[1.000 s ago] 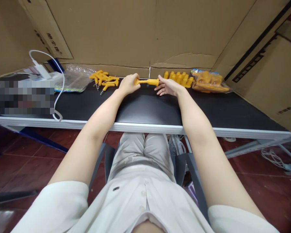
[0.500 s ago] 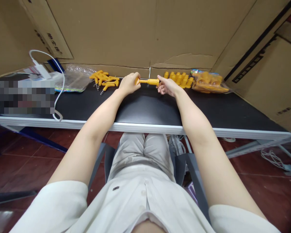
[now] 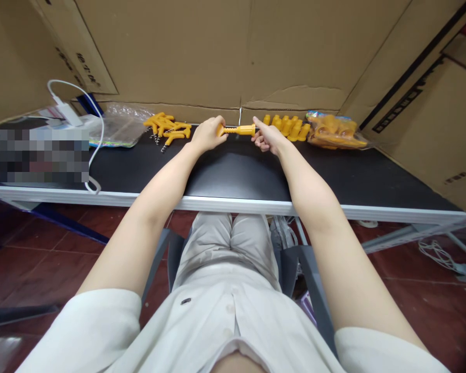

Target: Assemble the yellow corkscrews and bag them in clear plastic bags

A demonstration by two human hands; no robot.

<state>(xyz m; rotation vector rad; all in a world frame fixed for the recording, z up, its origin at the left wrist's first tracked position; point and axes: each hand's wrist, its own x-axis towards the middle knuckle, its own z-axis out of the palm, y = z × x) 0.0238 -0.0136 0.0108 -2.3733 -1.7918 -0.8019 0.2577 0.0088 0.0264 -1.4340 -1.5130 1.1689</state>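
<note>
sideways, yellow tool juts from the left hand.

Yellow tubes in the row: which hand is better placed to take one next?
Right hand, I'd say: it's right beside the tubes. The left hand is farther off and grips the handle end of the yellow corkscrew.

The left grip partly hides one end of the yellow tool.
</note>
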